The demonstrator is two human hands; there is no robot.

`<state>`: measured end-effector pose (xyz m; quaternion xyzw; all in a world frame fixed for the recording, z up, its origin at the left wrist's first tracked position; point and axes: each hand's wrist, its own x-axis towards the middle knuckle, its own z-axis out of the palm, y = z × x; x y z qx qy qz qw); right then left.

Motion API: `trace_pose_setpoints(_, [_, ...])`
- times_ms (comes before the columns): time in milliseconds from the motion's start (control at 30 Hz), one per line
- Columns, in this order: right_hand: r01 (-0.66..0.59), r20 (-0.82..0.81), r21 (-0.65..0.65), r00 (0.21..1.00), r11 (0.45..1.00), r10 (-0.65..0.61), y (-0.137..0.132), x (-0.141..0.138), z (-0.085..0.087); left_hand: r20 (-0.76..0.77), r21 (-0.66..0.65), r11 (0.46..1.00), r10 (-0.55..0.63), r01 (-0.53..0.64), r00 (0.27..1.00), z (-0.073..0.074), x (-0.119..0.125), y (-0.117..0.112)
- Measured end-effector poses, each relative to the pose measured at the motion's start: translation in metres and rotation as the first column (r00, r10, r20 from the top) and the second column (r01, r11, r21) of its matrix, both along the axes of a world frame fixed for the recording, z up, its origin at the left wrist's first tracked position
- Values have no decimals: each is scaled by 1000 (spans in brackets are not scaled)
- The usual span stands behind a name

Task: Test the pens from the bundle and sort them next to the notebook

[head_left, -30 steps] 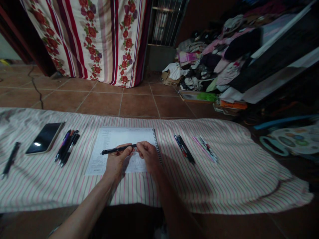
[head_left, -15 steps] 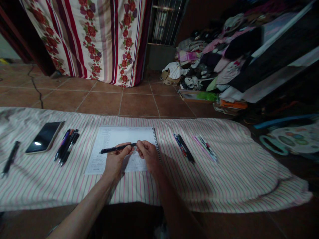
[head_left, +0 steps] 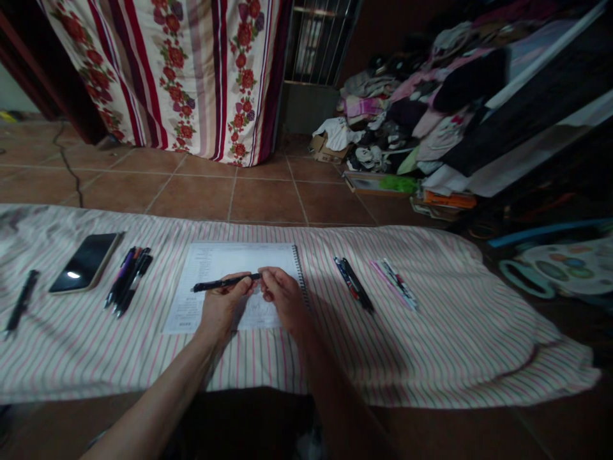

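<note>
A black pen (head_left: pixel 209 285) is held level above an open spiral notebook (head_left: pixel 239 255), its silver tip pointing left. Thumb and fingers of my left hand (head_left: pixel 221 312) are closed around its middle. My right hand (head_left: pixel 286 297) pinches the pen's other end, partly hiding it. Beneath both hands, the page carries printed text down its left side and faint marks lower down. The spiral binding runs along the notebook's right edge.
Left of the notebook lie several pens (head_left: pixel 128 281), a phone (head_left: pixel 86 263) and a lone black pen (head_left: pixel 21 303). To its right are dark pens (head_left: pixel 353 283) and lighter pens (head_left: pixel 395 284). All rest on a striped cloth (head_left: pixel 454 319).
Both hands keep their hold on the pen, which has barely shifted. The remaining pens, phone and notebook stay in place.
</note>
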<state>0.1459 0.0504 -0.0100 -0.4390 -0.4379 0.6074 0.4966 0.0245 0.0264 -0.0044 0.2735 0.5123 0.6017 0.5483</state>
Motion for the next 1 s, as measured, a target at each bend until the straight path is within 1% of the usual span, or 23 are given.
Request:
trace_pose_setpoints(100, [-14,43,5,999,1000,13,-1,1,3,-18,28,999,-17,18,1000,3,-1,-1])
trace_pose_setpoints(233, [-15,129,14,992,1000,13,-1,2,5,-33,26,999,-23,24,999,6,1,-4])
trace_pose_setpoints(400, [13,158,22,987,1000,-17,-1,1,4,22,-8,1000,-9,9,1000,5,4,-6])
trace_pose_setpoints(567, [37,108,34,993,999,-40,0,-1,5,68,-38,999,25,-23,997,9,4,-5])
trace_pose_setpoints(733, [44,20,63,999,997,-46,0,-2,7,189,-109,993,61,-41,980,10,0,0])
trace_pose_setpoints(900, [20,-28,39,999,999,-19,-1,-3,6,262,-87,995,69,-47,963,11,0,1])
trace_pose_setpoints(1000, [30,-10,58,1000,998,-30,-1,-2,5,275,-92,995,62,-38,959,12,1,0])
